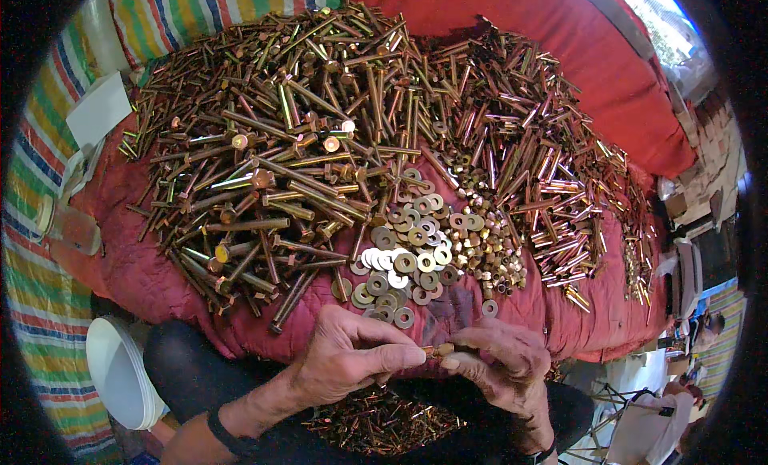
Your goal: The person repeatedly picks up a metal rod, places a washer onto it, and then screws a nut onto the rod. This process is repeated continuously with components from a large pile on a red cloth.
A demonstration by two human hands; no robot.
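Note:
My left hand [352, 351] is closed, thumb against fingers, on a small copper-coloured bolt [433, 350] whose end shows past the thumb tip. From the other side, the thumb and fingers of my right hand [506, 367] pinch a small piece at the bolt's end. That piece looks like a nut, though the fingertips partly cover it. Just beyond my hands lies a heap of flat washers [406, 262]. To its right spreads a cluster of small brassy nuts [490, 253].
A large pile of long hex bolts [280, 169] covers the left of the red padded cloth [144, 281]; thinner rods or sleeves [552, 201] fill the right. More bolts [384, 421] lie below, between my legs. White stacked buckets [120, 373] and a clear jar [76, 229] stand left.

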